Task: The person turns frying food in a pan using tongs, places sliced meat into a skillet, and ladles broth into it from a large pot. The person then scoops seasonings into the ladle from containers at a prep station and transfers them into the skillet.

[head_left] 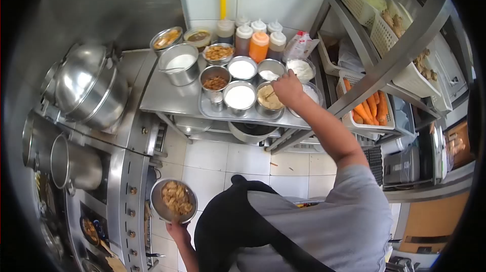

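My left hand (pixel 178 227) grips the near rim of a steel bowl (pixel 157 202) that holds brown, coated-looking pieces of food (pixel 176 197). Over the steel table, my right hand (pixel 287 88) is closed at a container of tan powder (pixel 270 98); a thin utensil seems to run from its fingers into the powder, its handle mostly hidden. Round containers of white powder or grains (pixel 239 96) stand beside it, and one with white powder (pixel 301 70) lies just behind the hand.
Squeeze bottles (pixel 259 46) line the wall behind the containers. Right of my arm, a metal shelf carries baskets, one with carrots (pixel 372 109). At left, a stove holds large pots (pixel 76 163) and a pan of food (pixel 91 230).
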